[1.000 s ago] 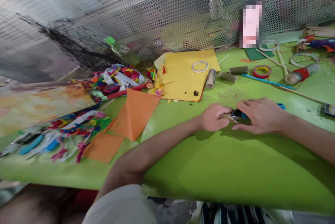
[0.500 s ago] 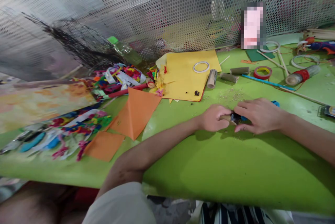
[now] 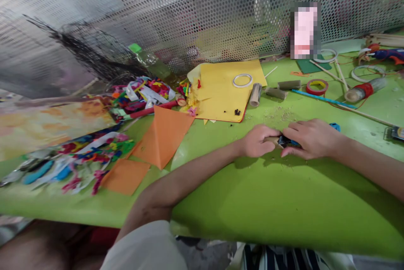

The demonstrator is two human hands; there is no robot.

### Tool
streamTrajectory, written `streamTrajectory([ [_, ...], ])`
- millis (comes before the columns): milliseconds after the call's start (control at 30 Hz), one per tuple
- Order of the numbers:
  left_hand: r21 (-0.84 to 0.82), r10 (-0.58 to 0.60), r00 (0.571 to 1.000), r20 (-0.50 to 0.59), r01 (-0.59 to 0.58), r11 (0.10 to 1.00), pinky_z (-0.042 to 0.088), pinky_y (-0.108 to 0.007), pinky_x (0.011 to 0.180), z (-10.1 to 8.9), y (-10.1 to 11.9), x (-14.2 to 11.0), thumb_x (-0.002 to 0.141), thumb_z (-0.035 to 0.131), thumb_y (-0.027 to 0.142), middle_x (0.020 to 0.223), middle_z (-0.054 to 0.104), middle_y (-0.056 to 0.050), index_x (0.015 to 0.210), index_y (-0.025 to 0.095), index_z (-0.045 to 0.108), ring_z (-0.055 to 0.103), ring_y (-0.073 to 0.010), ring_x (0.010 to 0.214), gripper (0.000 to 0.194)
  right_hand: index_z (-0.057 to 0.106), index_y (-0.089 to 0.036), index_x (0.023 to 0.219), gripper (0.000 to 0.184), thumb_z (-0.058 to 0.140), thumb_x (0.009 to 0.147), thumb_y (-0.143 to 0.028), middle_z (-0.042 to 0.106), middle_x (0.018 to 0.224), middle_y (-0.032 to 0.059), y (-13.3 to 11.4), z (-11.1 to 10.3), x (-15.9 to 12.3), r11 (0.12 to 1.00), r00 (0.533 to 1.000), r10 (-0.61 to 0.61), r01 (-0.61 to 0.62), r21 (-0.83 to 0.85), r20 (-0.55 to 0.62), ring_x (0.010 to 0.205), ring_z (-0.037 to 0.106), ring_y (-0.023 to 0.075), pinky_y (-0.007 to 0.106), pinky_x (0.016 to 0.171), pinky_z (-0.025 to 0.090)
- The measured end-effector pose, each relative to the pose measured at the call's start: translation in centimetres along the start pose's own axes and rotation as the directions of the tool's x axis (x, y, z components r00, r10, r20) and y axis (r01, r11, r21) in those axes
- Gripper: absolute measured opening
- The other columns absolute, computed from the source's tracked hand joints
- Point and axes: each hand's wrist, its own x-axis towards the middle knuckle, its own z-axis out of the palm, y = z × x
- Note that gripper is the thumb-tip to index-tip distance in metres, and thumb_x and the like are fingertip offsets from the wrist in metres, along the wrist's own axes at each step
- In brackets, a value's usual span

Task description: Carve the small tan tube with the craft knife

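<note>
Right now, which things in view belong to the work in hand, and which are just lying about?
In the work:
- short brown piece, in the left hand
- blue-and-black tool, in the right hand

Seemingly just lying about:
- orange paper
- yellow sheet
- red tape roll
- green-capped bottle

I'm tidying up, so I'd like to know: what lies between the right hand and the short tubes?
Pale shavings, scattered on the green table between the right hand and the tubes; the head view shows it.
</note>
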Motion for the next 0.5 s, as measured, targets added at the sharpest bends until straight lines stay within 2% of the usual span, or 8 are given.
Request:
streamTrajectory([
  [267, -0.042, -0.042, 0.999, 0.025, 0.043, 0.998, 0.025, -0.023, 0.050, -0.18, 0.08, 0.11, 0.068, 0.043, 0.031, 0.056, 0.041, 0.003, 0.066, 0.017, 0.049, 0.036, -0.0097, 0.053, 0.015, 0.061, -0.018, 0.090, 0.065, 0.020, 0.097, -0.068, 0.065, 0.070, 0.0051, 0.10, 0.04, -0.09, 1.000, 0.999, 0.025, -0.025, 0.011, 0.024, 0.056, 0.052, 0.0151, 0.031, 0.053, 0.017],
  [500, -0.078, -0.027, 0.999, 0.020, 0.028, 0.997, 0.025, -0.023, 0.051, -0.09, -0.12, -0.03, 0.072, 0.045, 0.034, 0.057, 0.041, 0.004, 0.067, 0.016, 0.049, 0.035, -0.0096, 0.054, 0.018, 0.060, -0.019, 0.090, 0.063, 0.023, 0.095, -0.070, 0.067, 0.073, 0.0063, -0.10, -0.50, -0.05, 0.996, 0.994, 0.081, -0.084, 0.040, 0.073, 0.058, 0.055, 0.0160, 0.030, 0.053, 0.017],
])
